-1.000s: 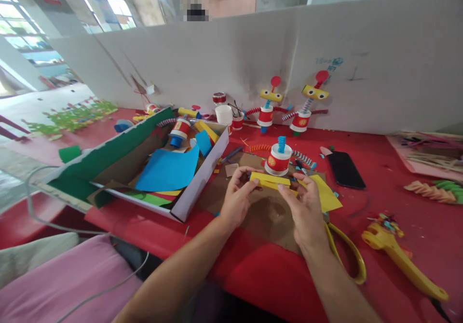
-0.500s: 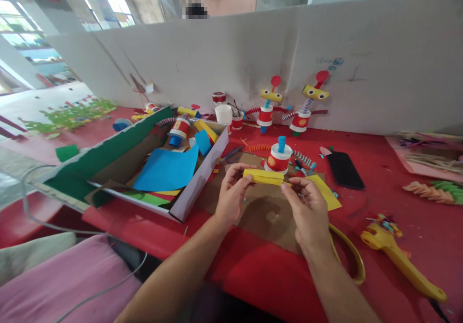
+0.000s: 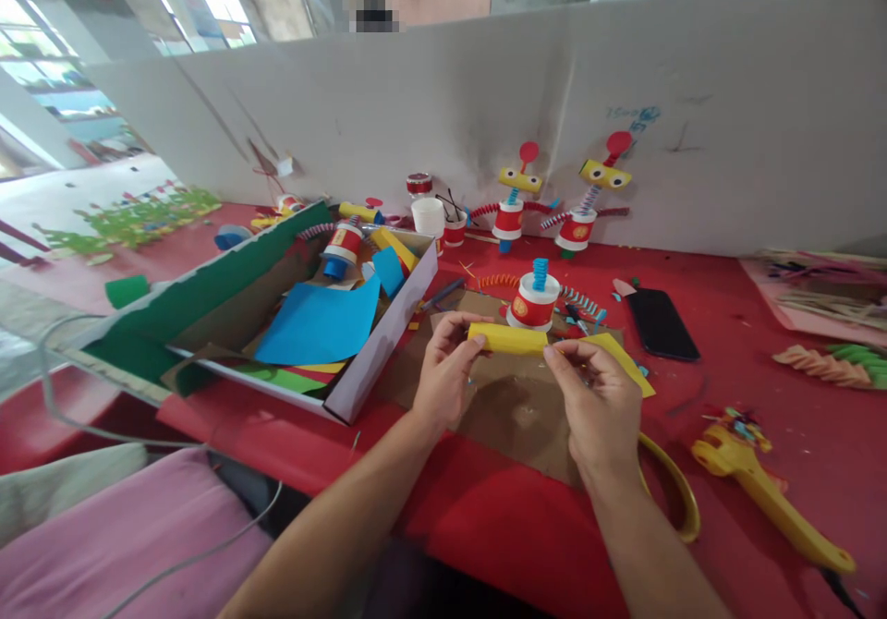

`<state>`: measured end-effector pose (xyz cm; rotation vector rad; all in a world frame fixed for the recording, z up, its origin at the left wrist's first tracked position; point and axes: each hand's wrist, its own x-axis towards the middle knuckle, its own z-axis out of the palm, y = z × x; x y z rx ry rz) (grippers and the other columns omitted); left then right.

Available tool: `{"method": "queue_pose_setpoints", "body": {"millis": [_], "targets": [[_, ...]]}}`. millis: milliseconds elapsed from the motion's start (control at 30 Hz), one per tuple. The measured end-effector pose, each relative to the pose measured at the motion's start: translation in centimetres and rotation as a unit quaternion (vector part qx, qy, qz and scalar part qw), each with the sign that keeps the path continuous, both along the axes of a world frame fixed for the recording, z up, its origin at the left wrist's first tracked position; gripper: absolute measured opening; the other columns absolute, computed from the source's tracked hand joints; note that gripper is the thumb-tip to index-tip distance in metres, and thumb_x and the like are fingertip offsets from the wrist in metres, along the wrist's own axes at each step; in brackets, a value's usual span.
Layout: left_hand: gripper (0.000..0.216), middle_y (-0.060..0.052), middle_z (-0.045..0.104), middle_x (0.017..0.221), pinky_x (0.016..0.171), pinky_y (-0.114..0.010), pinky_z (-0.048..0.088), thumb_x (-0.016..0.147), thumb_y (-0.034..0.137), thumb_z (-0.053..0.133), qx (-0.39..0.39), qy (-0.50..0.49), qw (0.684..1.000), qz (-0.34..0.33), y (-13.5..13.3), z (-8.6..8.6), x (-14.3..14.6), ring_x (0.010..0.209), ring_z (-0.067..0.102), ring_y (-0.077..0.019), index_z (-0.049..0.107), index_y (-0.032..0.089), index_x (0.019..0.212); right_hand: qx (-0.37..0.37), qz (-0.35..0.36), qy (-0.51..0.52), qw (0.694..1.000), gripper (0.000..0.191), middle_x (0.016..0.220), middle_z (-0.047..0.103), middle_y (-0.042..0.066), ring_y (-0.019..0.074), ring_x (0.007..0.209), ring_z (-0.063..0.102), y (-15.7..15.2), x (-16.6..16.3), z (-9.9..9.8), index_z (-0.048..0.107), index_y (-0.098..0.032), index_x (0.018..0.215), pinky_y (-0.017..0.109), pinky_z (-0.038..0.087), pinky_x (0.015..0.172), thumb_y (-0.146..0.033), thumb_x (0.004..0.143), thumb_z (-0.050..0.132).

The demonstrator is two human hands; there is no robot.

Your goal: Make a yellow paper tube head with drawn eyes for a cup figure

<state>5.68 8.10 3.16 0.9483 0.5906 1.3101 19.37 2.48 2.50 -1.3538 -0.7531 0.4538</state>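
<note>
A small rolled yellow paper tube [image 3: 509, 338] is held level above a brown cardboard sheet [image 3: 516, 411]. My left hand [image 3: 443, 374] pinches its left end and my right hand [image 3: 596, 397] pinches its right end. Just behind the tube stands a red and white paper cup [image 3: 532, 303] with a blue paper spring on top and coiled paper arms. A flat yellow paper sheet [image 3: 627, 360] lies under my right hand's far side.
An open box [image 3: 228, 319] with blue and other coloured paper sits at left. Two finished cup figures [image 3: 509, 217] [image 3: 578, 222] stand against the grey partition. A black phone [image 3: 662, 323], yellow scissors [image 3: 675, 494] and a yellow glue gun [image 3: 762, 494] lie at right on the red table.
The yellow paper, folded flat a second ago, is now rolled into a round tube and lifted slightly. Both hands stayed at its ends.
</note>
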Motion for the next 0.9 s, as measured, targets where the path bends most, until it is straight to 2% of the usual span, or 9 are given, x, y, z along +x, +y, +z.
{"method": "queue_pose_setpoints", "body": {"millis": [333,500,600,900], "targets": [[0.017,-0.003,0.065,0.098,0.068,-0.022,0.046,0.076,0.021,0.068,0.002,0.012,1.0,0.001,0.0,0.0,0.1,0.08,0.057,-0.0121,0.061,0.02,0.092,0.001,0.046,0.076,0.996,0.02,0.074,0.061,-0.001,0.0138,0.068,0.053,0.2,0.0,0.4,0.064,-0.019,0.079,0.028,0.041,0.065,-0.032,0.069,0.075],[0.016,-0.003,0.065,0.098,0.067,-0.021,0.046,0.077,0.02,0.067,0.004,0.022,1.0,0.002,-0.3,-0.2,0.4,0.08,0.055,-0.0115,0.061,0.02,0.092,-0.004,0.092,0.091,0.992,0.042,0.09,0.066,0.001,0.0171,0.082,0.06,0.2,-0.2,0.0,0.056,-0.023,0.104,0.033,0.045,0.075,-0.034,0.069,0.076],[0.017,-0.004,0.065,0.099,0.067,-0.021,0.046,0.077,0.02,0.067,0.003,0.029,1.0,-0.012,-0.6,-0.3,0.7,0.081,0.056,-0.012,0.061,0.019,0.093,-0.018,0.097,0.096,0.99,0.055,0.098,0.066,0.004,0.0196,0.086,0.062,0.1,-0.6,-0.2,0.053,-0.025,0.114,0.036,0.048,0.077,-0.037,0.067,0.078],[0.018,-0.003,0.064,0.102,0.07,-0.022,0.047,0.078,0.021,0.068,0.009,0.037,0.999,-0.04,-1.0,-0.8,1.2,0.084,0.056,-0.0124,0.061,0.02,0.094,-0.022,0.087,0.129,0.988,0.064,0.1,0.066,0.004,0.0196,0.081,0.064,0.3,-0.5,-0.5,0.054,-0.025,0.119,0.037,0.052,0.075,-0.036,0.063,0.081]]}}
